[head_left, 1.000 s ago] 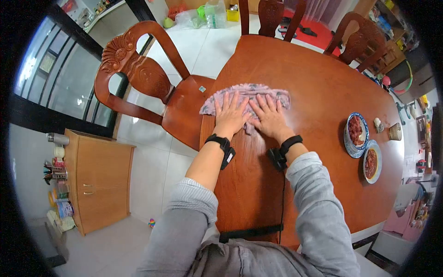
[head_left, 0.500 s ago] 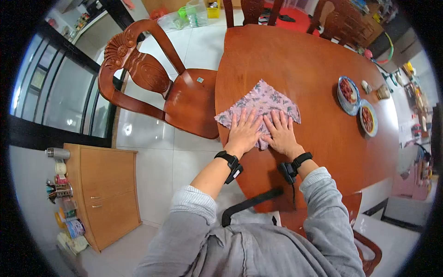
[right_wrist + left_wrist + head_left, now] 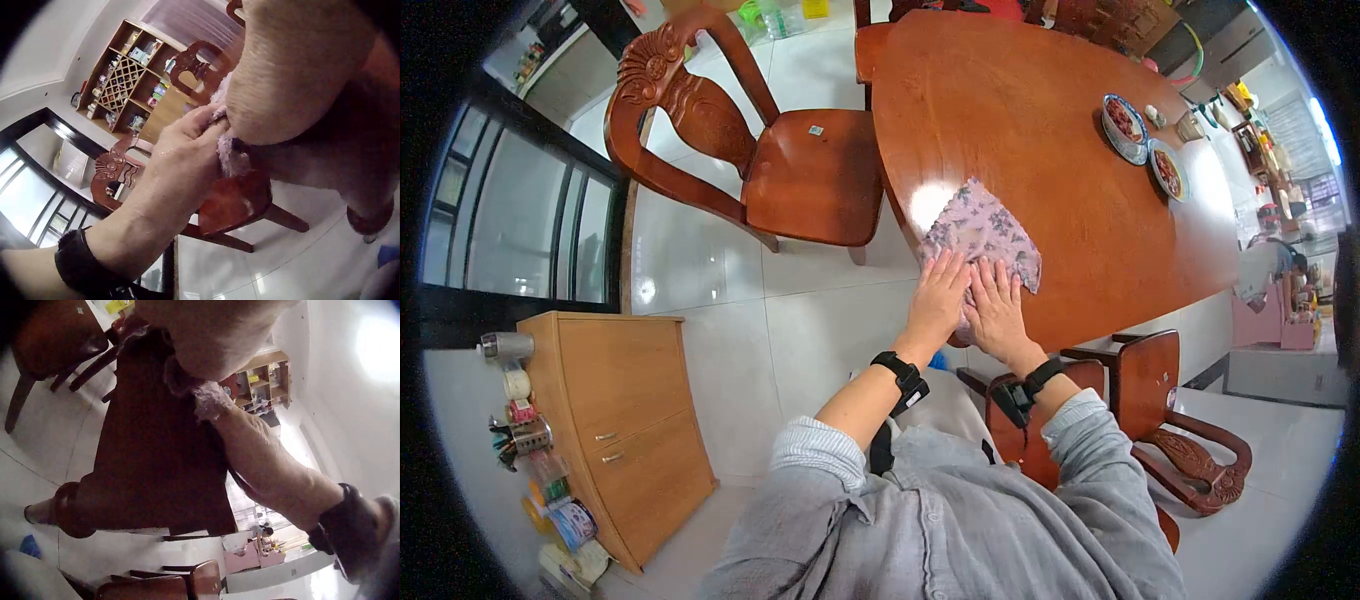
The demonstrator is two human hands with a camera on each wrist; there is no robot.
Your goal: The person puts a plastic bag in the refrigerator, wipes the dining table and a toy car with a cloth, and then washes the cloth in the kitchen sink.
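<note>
A pink cloth with a dark floral pattern (image 3: pixel 984 225) lies spread at the near left corner of the brown wooden table (image 3: pixel 1040 120). My left hand (image 3: pixel 938 300) presses flat on its near part, fingers straight. Beside it my right hand (image 3: pixel 1000 315) lies flat on the cloth too, the two touching or nearly so. In the left wrist view a bit of cloth (image 3: pixel 212 400) shows under the right hand (image 3: pixel 269 450). The right wrist view has cloth (image 3: pixel 232 156) hanging at the table edge by the left hand (image 3: pixel 181 162).
Two bowls of food (image 3: pixel 1122 120) (image 3: pixel 1168 172) stand toward the table's right side, near a small cup (image 3: pixel 1190 126). A carved chair (image 3: pixel 815 180) is left of the table, more chairs (image 3: pixel 1145 385) at the near right. A wooden cabinet (image 3: pixel 625 400) stands at the left.
Both hands and the cloth have moved toward the table's near edge and corner. The cloth, bunched at first, is spread out. The head view has shifted, showing more chairs at the near right.
</note>
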